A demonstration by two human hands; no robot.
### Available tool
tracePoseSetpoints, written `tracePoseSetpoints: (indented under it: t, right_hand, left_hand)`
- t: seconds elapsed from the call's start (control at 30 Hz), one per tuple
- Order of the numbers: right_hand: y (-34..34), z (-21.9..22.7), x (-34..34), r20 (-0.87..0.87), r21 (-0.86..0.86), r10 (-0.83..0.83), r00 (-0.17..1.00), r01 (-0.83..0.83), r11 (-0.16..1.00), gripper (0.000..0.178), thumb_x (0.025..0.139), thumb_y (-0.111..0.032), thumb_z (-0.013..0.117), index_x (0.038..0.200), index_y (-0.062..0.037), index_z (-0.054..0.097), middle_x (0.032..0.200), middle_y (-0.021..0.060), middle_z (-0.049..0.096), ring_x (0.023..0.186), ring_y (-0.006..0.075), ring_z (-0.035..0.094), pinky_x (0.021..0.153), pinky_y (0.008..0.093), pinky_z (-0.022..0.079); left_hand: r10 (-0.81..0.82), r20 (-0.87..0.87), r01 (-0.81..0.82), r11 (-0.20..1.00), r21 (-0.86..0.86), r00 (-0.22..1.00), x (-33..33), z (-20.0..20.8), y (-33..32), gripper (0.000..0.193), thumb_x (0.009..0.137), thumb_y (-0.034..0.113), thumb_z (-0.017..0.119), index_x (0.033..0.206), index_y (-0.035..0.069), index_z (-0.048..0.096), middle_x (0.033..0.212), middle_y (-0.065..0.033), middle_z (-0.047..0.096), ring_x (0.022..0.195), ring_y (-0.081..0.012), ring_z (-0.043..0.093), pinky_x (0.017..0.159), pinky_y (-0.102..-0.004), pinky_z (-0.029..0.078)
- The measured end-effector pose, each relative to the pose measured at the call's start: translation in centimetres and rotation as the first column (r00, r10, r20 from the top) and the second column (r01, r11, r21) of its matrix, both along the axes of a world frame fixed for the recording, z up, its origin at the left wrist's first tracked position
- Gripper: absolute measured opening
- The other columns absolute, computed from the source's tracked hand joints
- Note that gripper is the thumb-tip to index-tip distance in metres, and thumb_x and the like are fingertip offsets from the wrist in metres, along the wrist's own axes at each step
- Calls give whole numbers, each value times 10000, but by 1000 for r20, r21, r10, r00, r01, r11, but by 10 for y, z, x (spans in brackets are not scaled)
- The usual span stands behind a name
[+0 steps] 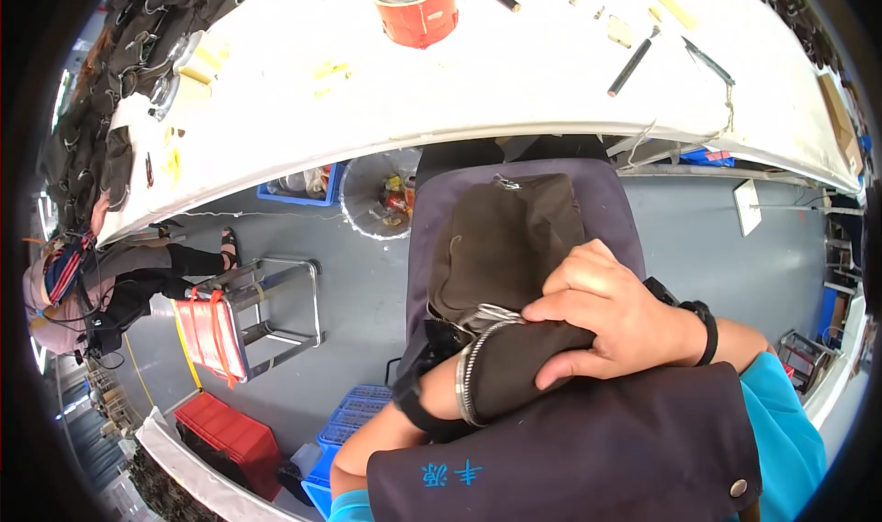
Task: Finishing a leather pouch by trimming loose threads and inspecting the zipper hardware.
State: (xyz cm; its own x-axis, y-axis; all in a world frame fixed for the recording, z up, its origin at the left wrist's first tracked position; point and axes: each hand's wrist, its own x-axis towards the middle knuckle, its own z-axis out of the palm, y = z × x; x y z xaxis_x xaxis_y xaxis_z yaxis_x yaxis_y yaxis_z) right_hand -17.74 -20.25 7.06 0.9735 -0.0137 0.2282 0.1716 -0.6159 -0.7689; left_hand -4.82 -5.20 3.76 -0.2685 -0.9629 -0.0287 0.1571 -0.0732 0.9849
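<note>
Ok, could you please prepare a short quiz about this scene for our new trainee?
1. True or false: the right hand lies flat on the white table.
2. Which thing stands on the white table: (A) a blue basket, (B) a red can, (C) a metal stool?
3. Fill in: the left forearm goes into the brown bag through an opening edged with a metal ____.

Key: 1. False, it grips the brown bag. 2. B. 3. Zipper.
</note>
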Motion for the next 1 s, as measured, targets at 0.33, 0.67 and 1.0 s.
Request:
tracePoseSetpoints:
  t: [0.33,0.67,1.0]
  right_hand:
    - [-17,-29,-11,177,503,-162,971,52,863,343,658,-191,876,693,-91,550,646,3,499,598,166,436,569,308,339]
    - [-45,-5,-26,76,813,-387,919,168,558,343,818,-337,726,780,-74,509,737,34,518,681,149,458,677,310,392]
    - [-17,37,-18,290,-47,-131,948,151,987,574,731,-294,814,1136,17,552,1030,134,557,880,287,528,812,375,442]
  left_hand:
    - [570,732,-573,762,-300,374,59,1,52,556,673,-73,725,1197,57,595,1195,-128,584,1106,-289,576,957,-395,467]
    - [736,341,-518,663,-540,585,24,12,-15,180,711,20,709,856,31,602,759,-102,614,664,-292,604,600,-334,484]
    - [943,167,-898,327,-295,288,-3,35,-30,358,809,-106,569,1131,-3,452,971,-58,519,874,-113,527,794,-249,439]
